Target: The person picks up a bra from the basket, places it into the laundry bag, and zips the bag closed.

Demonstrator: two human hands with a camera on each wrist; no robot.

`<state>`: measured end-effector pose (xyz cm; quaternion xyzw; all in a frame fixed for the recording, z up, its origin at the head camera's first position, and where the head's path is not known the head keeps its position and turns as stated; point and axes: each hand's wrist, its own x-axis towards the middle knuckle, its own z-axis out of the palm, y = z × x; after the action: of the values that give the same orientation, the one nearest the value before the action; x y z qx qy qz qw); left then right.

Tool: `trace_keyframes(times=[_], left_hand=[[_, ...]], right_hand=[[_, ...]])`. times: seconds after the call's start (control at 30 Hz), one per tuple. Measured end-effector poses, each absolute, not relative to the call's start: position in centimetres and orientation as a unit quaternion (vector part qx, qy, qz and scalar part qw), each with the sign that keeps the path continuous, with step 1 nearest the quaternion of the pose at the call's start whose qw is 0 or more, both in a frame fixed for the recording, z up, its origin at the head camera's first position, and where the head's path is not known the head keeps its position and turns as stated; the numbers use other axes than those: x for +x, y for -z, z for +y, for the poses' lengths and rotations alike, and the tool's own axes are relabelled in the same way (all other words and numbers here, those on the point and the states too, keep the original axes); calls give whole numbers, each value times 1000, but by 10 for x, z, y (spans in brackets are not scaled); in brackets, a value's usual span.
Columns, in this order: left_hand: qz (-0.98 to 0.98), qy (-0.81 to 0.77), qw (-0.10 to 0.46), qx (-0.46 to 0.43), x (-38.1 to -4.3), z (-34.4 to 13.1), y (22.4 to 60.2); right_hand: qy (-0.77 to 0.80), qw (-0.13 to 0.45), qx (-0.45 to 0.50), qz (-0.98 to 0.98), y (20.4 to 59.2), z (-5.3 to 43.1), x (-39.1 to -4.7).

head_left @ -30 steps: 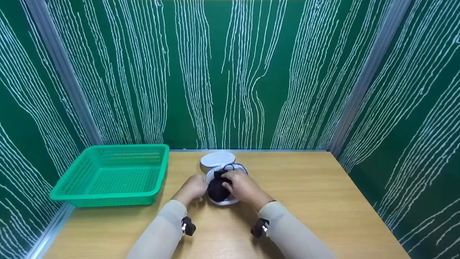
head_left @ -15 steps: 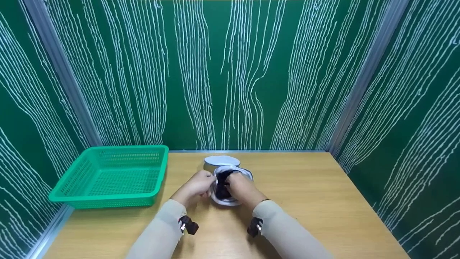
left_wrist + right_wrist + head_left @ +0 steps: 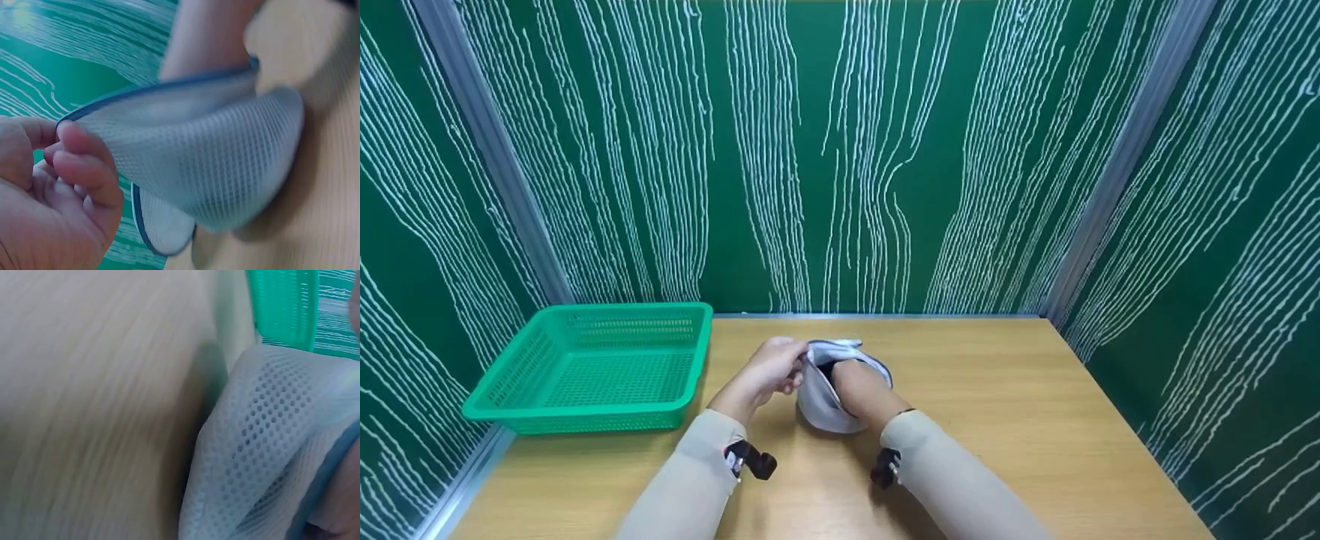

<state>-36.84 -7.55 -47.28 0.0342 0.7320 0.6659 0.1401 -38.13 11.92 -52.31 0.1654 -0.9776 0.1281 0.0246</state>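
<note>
A white mesh laundry bag (image 3: 819, 405) with a dark-edged rim stands mid-table, its mouth tilted toward the right. My left hand (image 3: 769, 369) pinches the rim between thumb and fingers, plain in the left wrist view, where the mesh wall (image 3: 214, 163) is stretched from it. The bag's lid flap (image 3: 163, 219) hangs behind. Inside the mouth is my right hand (image 3: 861, 384), sunk past the knuckles; its fingers are hidden, so what they hold cannot be seen. Only a sliver of something dark (image 3: 828, 369) shows in the bag beside it.
A green perforated plastic basket (image 3: 585, 409) sits at the table's left rear. Green panels (image 3: 840, 187) with white wavy lines enclose the wooden table (image 3: 997, 420) at the back and both sides.
The left hand has taken hold of the rim and lifted it, turning the bag. The right hand has sunk deeper with the dark item, which is now mostly hidden. The lid flap has tipped out of sight.
</note>
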Motion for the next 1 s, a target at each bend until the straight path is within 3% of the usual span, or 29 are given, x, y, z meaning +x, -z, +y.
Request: trace_keyframes(times=[0.27,0.4,0.53,0.73,1.0], left_hand=[[763,-643,64,2,-371,-78,490],[767,-638,65,8,-372,-80,492],[777,-626,69,8,-375,-84,489],[798,-599,63,0,-377,-88,491],[786,-615,59,-11,-377,-89,486]], right_hand=[[-149,9,212,-966,491,129,-377],[-186,44,230,-954,472,137,-382],[-223,75,174,-956,461,153,-391],[-243,30,55,-968,473,186,-398],[-340,-12,96,-935,484,199,-404]])
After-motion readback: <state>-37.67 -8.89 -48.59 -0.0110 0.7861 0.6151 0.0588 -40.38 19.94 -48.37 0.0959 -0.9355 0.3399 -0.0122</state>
